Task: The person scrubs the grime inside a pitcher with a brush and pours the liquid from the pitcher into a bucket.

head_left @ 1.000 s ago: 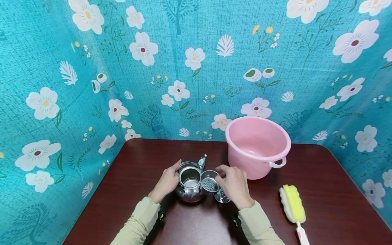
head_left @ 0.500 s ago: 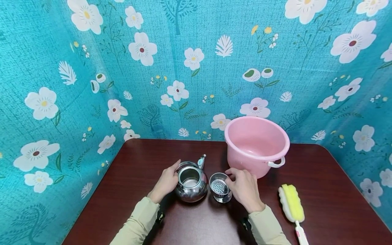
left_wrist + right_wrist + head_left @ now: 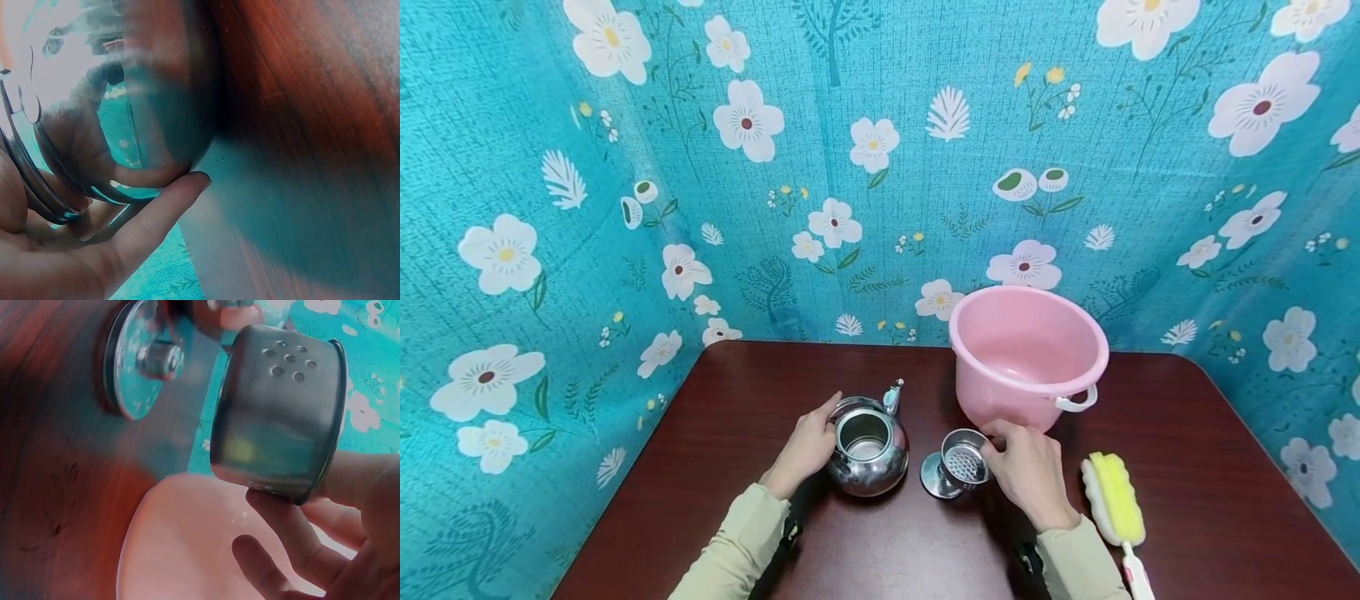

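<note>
A shiny steel teapot (image 3: 871, 473) stands uncovered on the table, its spout pointing away. My left hand (image 3: 808, 446) holds it at the handle side; in the left wrist view one finger (image 3: 181, 194) lies along the round body while others are at the handle. My right hand (image 3: 1033, 471) pinches the rim of a steel tea strainer (image 3: 965, 467), tilted and raised off the table. Its perforated cup (image 3: 278, 412) shows large in the right wrist view. Left of the strainer, the knobbed teapot lid (image 3: 934, 479) lies on the table, partly covered by the strainer in the head view.
Behind my right hand stands a pink bucket (image 3: 1000, 400) with a white handle (image 3: 1077, 400). A yellow and white sponge brush (image 3: 1116, 500) lies at the right. Flowered blue cloth (image 3: 850, 167) hangs behind the dark table (image 3: 760, 375).
My right hand has carried the strainer rightward, away from the teapot and across the lid, toward the front of the bucket. My left hand and the teapot stay in place.
</note>
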